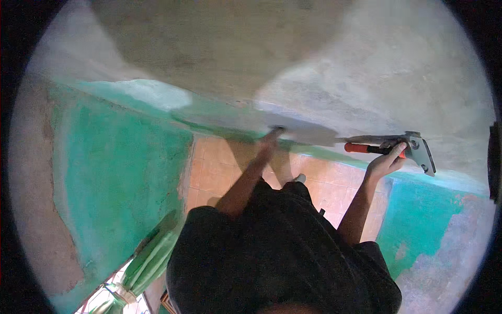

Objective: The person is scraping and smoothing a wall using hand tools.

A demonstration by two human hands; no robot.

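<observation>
Right hand [386, 163]: closed around a scraper-like tool with a red-and-black handle and grey metal plate head [418, 152]; handle pointing leftward from the fingers, head just right of them, close by the patchy grey plaster wall [397, 89]. Blade contact: cannot tell. Left hand [269, 142]: well left of the right, fingers at the wall; blurred, spread or curled unclear. Orange square-tiled floor [217, 172] below left hand. Step, judged: working the wall near its faded green band. Next move probably calls for a firm grip, plate angled to the wall.
</observation>
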